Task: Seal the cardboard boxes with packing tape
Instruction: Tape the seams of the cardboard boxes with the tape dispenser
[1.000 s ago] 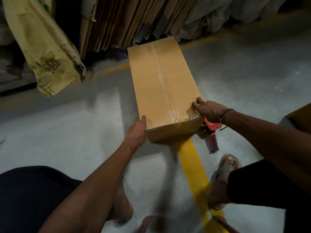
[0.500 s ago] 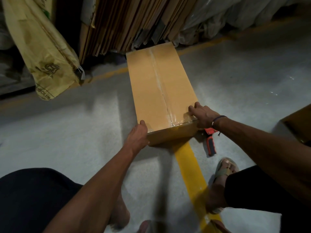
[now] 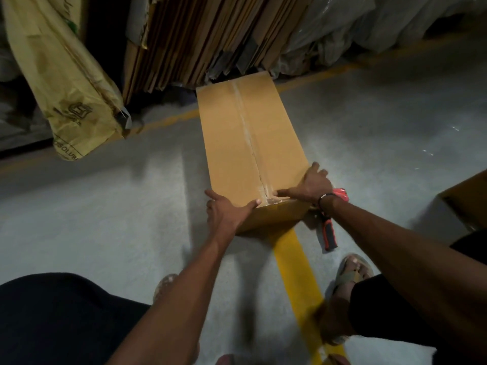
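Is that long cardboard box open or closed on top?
Closed: the box's flaps meet flat, with clear tape along the seam.

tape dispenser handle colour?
Red and black, on the tape dispenser beside the box; head view.
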The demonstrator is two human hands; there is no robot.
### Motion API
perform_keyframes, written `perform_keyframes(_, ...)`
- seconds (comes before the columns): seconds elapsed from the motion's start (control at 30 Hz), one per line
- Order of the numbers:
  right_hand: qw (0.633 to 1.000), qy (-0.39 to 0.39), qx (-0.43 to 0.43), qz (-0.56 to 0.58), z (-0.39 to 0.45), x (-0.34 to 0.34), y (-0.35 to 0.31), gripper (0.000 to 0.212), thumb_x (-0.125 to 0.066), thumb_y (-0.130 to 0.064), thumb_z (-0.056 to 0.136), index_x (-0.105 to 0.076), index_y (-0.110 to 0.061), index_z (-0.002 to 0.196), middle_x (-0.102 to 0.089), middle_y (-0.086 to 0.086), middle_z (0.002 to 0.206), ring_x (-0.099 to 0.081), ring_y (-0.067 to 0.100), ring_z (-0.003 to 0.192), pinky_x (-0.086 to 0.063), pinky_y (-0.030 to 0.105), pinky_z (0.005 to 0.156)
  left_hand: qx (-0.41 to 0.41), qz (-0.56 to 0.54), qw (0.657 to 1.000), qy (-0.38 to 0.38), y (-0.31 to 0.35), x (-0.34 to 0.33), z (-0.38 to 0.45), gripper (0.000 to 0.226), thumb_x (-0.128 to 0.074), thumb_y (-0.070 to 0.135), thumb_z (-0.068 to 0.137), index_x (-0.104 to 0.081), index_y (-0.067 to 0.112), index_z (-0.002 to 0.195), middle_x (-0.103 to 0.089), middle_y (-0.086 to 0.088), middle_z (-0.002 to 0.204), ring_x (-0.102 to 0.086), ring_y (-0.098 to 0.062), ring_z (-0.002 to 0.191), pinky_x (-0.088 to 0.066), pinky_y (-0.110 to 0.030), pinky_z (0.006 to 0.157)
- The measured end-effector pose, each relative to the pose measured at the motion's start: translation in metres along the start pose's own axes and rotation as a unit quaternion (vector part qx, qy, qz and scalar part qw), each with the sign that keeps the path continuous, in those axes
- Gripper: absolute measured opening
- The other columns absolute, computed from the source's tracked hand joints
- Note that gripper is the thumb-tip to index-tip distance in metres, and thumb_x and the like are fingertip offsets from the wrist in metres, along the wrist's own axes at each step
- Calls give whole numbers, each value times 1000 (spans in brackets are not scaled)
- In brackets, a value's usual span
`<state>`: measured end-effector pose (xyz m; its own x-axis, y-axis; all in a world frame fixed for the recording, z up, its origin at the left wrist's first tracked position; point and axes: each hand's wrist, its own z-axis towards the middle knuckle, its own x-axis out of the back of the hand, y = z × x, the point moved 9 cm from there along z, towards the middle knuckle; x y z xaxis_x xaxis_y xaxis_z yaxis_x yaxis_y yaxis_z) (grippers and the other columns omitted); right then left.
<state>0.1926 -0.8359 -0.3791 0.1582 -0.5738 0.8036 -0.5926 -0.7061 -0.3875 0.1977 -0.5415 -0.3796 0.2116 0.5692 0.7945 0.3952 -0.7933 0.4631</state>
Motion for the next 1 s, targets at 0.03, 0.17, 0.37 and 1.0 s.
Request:
perform_keyframes(0.03,999,-9,-27,24,-2,-9,2,146,-88,-80,45,-18,-9,152,-40,22,146,-47,45,132,-48,54,107,28,-18,999,-4,1,-7,-2,164,-78,90,48,0,-4,158,-42,-28,151,-47,-42,137,-49,-49,107)
perform_keyframes(0.17,999,28,-32,34,-2,-21,9,142,-87,-83,38,-28,-7,143,-48,20,139,-51,41,128,-49,51,104,94,-19,995,18,0,-17,-6,165,-87,83,35,-14,-3,155,-34,-23,153,-42,-39,140,-44,-48,108)
perform_keyframes(0.37,996,0,0,87,13,1,33,109,-91,-75,44,-40,-24,126,-63,4,116,-61,27,101,-58,46,84,141,-195,970,34,-37,-19,13,119,-103,49,44,-36,17,137,-48,-12,144,-52,-36,130,-49,-49,105)
perform_keyframes(1.0,961,-73,3,265,50,-15,12,82,-72,-53,90,-35,-20,155,-52,9,150,-56,34,128,-48,50,107,38,-316,938,-140,-39,0,74,56,-66,32,102,-45,22,153,-61,-2,142,-63,-24,119,-53,-40,94)
